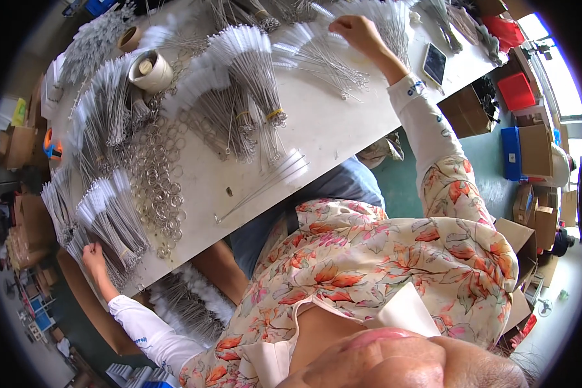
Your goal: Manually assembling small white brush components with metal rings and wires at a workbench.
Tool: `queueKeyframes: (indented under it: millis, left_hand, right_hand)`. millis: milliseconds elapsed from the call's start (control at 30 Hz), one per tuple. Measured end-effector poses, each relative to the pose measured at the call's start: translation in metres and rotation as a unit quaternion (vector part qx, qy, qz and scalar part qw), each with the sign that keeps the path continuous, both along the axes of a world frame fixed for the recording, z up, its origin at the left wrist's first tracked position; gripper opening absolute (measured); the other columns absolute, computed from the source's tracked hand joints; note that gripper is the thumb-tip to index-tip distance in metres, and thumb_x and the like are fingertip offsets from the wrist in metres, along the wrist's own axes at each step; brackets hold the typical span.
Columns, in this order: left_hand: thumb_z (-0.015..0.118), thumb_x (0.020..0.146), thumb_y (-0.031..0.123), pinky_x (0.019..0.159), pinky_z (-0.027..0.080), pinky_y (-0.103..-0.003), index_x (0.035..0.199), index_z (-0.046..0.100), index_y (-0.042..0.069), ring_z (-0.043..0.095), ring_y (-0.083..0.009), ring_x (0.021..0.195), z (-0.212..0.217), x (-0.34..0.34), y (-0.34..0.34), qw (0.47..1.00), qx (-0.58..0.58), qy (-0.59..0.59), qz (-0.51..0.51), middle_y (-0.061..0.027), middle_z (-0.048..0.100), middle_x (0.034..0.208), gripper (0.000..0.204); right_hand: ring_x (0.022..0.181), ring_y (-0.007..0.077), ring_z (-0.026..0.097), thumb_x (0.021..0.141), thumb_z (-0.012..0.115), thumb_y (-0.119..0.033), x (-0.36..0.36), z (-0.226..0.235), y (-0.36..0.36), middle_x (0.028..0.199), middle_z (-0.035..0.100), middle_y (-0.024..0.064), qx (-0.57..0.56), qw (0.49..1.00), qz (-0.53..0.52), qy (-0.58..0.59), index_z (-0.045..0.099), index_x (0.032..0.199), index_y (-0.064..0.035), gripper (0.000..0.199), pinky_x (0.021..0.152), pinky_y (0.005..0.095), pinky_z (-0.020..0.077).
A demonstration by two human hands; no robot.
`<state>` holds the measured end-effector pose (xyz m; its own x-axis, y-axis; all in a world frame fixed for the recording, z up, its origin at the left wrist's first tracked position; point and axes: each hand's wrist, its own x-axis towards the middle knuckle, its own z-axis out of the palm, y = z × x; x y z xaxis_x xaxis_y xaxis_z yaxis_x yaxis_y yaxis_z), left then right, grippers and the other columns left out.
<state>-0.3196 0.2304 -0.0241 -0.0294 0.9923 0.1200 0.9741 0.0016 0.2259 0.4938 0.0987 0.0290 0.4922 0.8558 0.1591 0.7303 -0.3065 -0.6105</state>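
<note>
Brush bundles [113, 223] lie at the surface's [343, 123] near left edge, my left hand [94, 253] with fingers closed on one; my right hand [355, 31] pinches loose brushes [320, 55] at the far edge. I'd grip by the wire stems — not the bristles.

Small workshop: brush bundles [246, 71] on worktable [330, 129], stacked cartons [537, 149].
</note>
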Motion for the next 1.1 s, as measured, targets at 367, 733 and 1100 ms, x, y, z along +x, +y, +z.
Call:
queueKeyframes:
  millis: [367, 733, 1100]
  left_hand:
    - [0.063, 0.08, 0.018, 0.062, 0.045, -0.034, 0.083, 0.061, -0.002, 0.057, -0.02, 0.064, -0.003, 0.012, 0.007, 0.999, -0.024, 0.013, 0.032, -0.0133, 0.063, 0.072, 0.02]
    - [0.06, 0.081, 0.017, 0.063, 0.044, -0.033, 0.076, 0.06, -0.001, 0.059, -0.0196, 0.064, 0.014, 0.01, -0.004, 0.991, -0.068, -0.074, 0.086, -0.0106, 0.064, 0.068, 0.018]
    - [0.054, 0.078, 0.009, 0.063, 0.046, -0.031, 0.078, 0.06, 0.001, 0.058, -0.0187, 0.062, 0.069, 0.041, -0.029, 0.995, -0.079, 0.059, 0.016, -0.0088, 0.062, 0.068, 0.009]
  right_hand:
    - [0.071, 0.0234, 0.064, 0.068, 0.072, -0.029, -0.021, -0.032, 0.025, 0.075, 0.067, 0.0088, -0.051, 0.995, 0.031, -0.081, 0.07, 0.079, -0.0096, 0.022, 0.067, 0.0348, 0.0509]
    - [0.053, 0.0138, 0.055, 0.074, 0.061, -0.015, 0.027, 0.049, -0.01, 0.06, 0.06, 0.0074, 0.177, 0.97, 0.052, 0.161, 0.064, 0.07, -0.0029, 0.013, 0.05, 0.0302, 0.0459]
    - [0.08, 0.0268, 0.063, 0.076, 0.059, -0.013, 0.055, -0.019, -0.03, 0.083, 0.065, 0.0068, -0.141, 0.926, 0.026, -0.349, 0.065, 0.08, -0.0129, 0.006, 0.069, 0.0389, 0.0481]
